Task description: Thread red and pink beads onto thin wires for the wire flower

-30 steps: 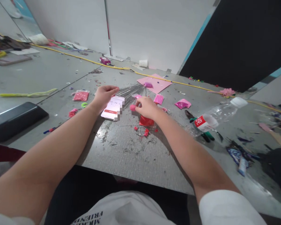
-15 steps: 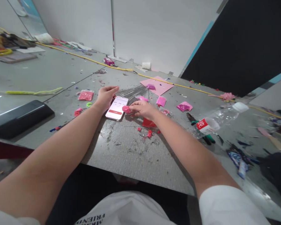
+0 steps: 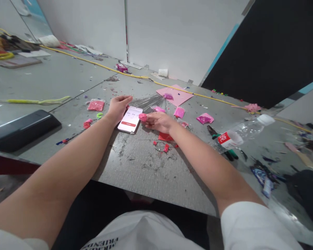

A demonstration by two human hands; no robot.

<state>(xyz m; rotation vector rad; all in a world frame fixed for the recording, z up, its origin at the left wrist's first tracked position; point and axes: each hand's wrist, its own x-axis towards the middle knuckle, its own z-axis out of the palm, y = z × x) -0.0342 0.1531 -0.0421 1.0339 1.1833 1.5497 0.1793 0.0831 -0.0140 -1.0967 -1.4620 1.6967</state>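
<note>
My right hand (image 3: 159, 121) pinches a small lump of pink modelling clay (image 3: 142, 117) between thumb and fingers, just off the right edge of a smartphone (image 3: 130, 120). The phone's lit screen shows a running timer and a red button. My left hand (image 3: 118, 108) is closed at the phone's upper left edge, thumb against the fingers; whatever is between them is hidden. Beyond the phone, thin grey wires (image 3: 150, 101) fan out across the table. A wire ring with red-pink clay bits (image 3: 161, 147) lies nearer me, below a red piece (image 3: 165, 136).
Pink packets (image 3: 179, 112) and a pink sheet (image 3: 174, 94) lie behind my hands. To the right are a clear plastic bottle (image 3: 243, 133) and green-handled pliers (image 3: 231, 153). A dark case (image 3: 23, 130) sits left. A yellow cable (image 3: 135, 75) crosses the back.
The pink clay in my right hand has moved slightly right and up, and more of its surface shows. My left hand and the phone have stayed in place.
</note>
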